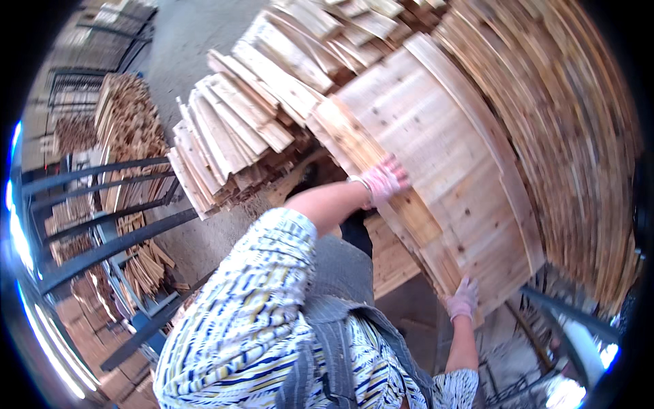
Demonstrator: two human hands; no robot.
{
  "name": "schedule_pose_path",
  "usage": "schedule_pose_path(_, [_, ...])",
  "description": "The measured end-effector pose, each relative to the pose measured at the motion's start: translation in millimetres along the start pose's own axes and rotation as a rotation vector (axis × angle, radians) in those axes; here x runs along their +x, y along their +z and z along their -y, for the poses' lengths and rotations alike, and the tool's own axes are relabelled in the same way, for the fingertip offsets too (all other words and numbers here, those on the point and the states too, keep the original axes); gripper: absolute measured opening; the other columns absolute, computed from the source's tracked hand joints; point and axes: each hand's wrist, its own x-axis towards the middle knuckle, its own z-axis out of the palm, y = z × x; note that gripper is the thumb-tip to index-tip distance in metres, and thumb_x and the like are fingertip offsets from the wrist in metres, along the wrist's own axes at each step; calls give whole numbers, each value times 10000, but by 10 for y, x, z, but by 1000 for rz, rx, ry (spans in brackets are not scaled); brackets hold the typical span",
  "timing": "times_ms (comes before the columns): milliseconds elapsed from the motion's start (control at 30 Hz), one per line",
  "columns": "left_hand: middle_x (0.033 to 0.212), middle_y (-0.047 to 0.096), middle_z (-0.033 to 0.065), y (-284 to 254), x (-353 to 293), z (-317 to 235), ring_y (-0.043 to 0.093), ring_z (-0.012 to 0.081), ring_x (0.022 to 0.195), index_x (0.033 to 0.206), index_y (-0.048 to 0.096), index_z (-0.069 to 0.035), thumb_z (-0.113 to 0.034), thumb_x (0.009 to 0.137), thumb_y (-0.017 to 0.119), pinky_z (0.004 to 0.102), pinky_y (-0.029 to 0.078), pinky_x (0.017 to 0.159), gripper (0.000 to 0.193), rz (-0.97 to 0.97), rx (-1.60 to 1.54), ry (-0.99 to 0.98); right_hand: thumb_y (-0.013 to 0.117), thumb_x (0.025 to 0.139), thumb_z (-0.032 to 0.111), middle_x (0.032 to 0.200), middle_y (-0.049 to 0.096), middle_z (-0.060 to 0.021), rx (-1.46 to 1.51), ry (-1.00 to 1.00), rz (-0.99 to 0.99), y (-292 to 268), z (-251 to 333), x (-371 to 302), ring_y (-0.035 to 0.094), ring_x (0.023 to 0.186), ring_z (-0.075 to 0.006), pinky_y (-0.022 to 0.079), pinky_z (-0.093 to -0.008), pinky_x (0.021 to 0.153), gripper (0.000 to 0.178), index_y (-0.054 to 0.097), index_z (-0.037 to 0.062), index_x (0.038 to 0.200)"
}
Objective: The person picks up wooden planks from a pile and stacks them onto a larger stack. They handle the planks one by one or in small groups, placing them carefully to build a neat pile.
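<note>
In front of me lies a stack topped by pale, knotty wooden boards point(436, 143) laid side by side. Along its near edge runs a yellower narrow board point(351, 133). My left hand point(385, 180), in a pink and white glove, is closed over this narrow board near its middle, fingers curled on its top. Gloved too, my right hand point(464, 298) grips the same board close to its right end. The undersides of both hands are hidden, so how far the fingers reach around the edge does not show.
Piled boards point(231, 126) lie to the left, with more rough planks beyond. A tall stack of long planks point(545, 123) borders the far right side. Dark metal bars point(116, 238) stand at the left. A blue-grey metal frame point(572, 320) is at the lower right.
</note>
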Motion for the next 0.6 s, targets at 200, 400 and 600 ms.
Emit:
schedule_pose_path(200, [1374, 491, 212, 401, -747, -589, 435, 399, 1333, 1409, 442, -52, -189, 709, 756, 510, 317, 1159, 780, -495, -313, -474, 737, 850, 308, 1166, 644, -206, 623, -419, 55, 200, 997, 31, 616, 1100, -309, 483, -390, 991, 540, 597, -4, 1267])
schedule_pose_path(400, [1421, 488, 256, 825, -2137, -188, 460, 407, 1334, 1422, 429, 4, -327, 764, 798, 433, 373, 1131, 824, -502, -1004, -1469, 593, 987, 416, 1087, 667, -96, 1174, -89, 691, 591, 2655, -260, 642, 913, -162, 525, -319, 792, 487, 598, 21, 1272])
schedule_pose_path(600, [1511, 413, 263, 1610, -3693, 1274, 437, 366, 1377, 1540, 261, -12, -527, 855, 726, 412, 373, 1120, 975, -939, -1153, -1764, 397, 977, 677, 1512, 341, -267, 1463, -8, 1135, 34, 4204, -55, 405, 1372, -392, 388, -474, 1113, 954, 187, -60, 1544])
